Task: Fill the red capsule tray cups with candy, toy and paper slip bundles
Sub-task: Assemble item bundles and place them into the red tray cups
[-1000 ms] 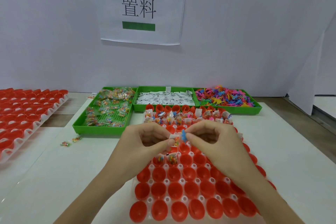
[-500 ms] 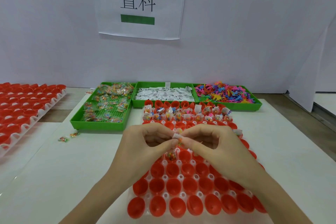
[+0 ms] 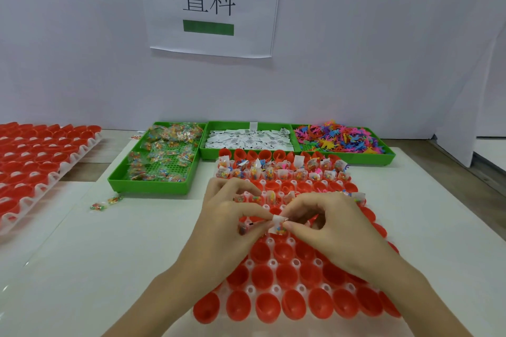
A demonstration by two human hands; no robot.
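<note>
The red capsule tray (image 3: 287, 306) lies in front of me, its far rows holding bundles (image 3: 276, 172) and its near cups empty. Over the tray's middle, my left hand (image 3: 227, 224) and my right hand (image 3: 331, 224) meet and together pinch one small bundle (image 3: 278, 224) of a white paper slip wrapped round a candy packet. Another small packet (image 3: 243, 227) shows under my left fingers. Any toy in the bundle is hidden by my fingertips.
Three green bins stand behind the tray: candy packets (image 3: 161, 161) on the left, paper slips (image 3: 249, 139) in the middle, coloured toys (image 3: 339, 139) on the right. A second red capsule tray (image 3: 35, 161) lies far left. Two loose candy packets (image 3: 105, 203) lie on the white table.
Both hands have dropped lower and nearer over the tray with the bundle. The blue toy seen a second ago between my fingers is no longer visible.
</note>
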